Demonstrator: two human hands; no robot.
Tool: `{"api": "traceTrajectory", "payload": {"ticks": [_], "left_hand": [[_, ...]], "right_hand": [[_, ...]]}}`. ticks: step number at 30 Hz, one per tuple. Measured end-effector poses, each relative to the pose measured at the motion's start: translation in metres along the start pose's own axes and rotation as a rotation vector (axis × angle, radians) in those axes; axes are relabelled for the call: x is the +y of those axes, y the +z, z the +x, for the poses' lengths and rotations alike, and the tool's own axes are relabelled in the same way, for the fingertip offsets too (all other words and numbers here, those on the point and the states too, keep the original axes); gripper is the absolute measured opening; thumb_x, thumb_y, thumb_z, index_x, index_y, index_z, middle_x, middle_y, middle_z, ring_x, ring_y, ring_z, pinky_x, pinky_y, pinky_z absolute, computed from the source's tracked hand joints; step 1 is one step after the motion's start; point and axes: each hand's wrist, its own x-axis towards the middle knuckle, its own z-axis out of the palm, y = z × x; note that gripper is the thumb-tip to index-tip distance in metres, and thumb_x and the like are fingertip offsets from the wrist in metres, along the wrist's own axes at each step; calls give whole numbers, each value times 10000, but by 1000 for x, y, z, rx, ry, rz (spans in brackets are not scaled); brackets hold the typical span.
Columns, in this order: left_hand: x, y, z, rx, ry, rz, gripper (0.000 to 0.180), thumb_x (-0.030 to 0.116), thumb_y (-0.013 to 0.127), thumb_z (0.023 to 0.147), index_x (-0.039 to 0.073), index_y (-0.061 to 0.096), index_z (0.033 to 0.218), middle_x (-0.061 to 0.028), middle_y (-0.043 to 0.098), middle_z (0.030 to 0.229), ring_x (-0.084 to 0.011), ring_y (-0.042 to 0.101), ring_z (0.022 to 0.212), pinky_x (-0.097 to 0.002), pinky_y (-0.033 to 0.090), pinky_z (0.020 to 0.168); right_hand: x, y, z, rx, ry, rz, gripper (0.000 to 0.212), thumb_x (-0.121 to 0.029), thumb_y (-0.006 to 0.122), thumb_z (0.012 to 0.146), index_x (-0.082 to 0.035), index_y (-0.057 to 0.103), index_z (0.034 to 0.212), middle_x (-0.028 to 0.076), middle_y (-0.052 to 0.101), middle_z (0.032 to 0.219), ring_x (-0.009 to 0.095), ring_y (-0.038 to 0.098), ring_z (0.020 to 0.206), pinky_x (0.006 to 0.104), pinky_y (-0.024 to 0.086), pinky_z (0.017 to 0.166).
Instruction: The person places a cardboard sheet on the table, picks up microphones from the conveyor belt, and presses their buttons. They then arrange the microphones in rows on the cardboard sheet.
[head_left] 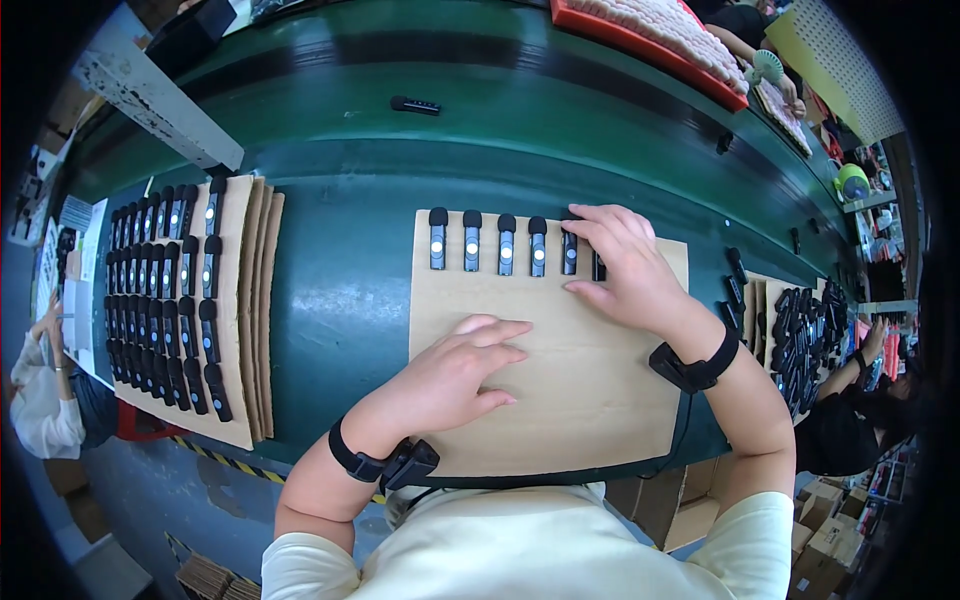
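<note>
- A row of black microphones point(506, 247) lay along the upper edge of a cardboard sheet point(560, 380), mid-frame.
- The right hand point(632, 265) curved over the row's right end; its grip could not be told. The left hand point(450, 372) had loose, empty fingers.
- Beneath spread a green table point(340, 300).
- Loaded cardboard stack point(262, 330) stood left, pale post point(150, 100) upper left, red tray point(735, 98) upper right.

microphones point(471, 244): glossy plastic | tips point(438, 216): matt foam-like | cardboard sheet point(550, 390): matt, smooth | tabletop point(335, 300): smooth, glossy | post point(155, 100): chipped painted metal | shirt point(520, 550): matt cloth
</note>
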Motion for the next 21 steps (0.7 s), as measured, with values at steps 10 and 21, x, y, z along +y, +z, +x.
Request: {"api": "traceTrajectory", "payload": {"ticks": [10,21], "left_hand": [[1,-1,0,-5,-6,3,437,88,798,702,7,656,1108,-107,517,1408,-326,470,1241,-397,410,1050],[2,-1,0,-8,-5,12,450,88,797,702,15,657,1124,-108,519,1406,-327,477,1233,-399,412,1048]], "right_hand": [[20,-10,-14,-102,125,110,701,-43,787,697,-74,483,1329,146,509,1354,354,455,1265,440,351,1075],[23,-6,-12,-102,144,129,685,-58,774,715,-63,481,1334,155,511,1352,350,462,1262,426,353,1083]]}}
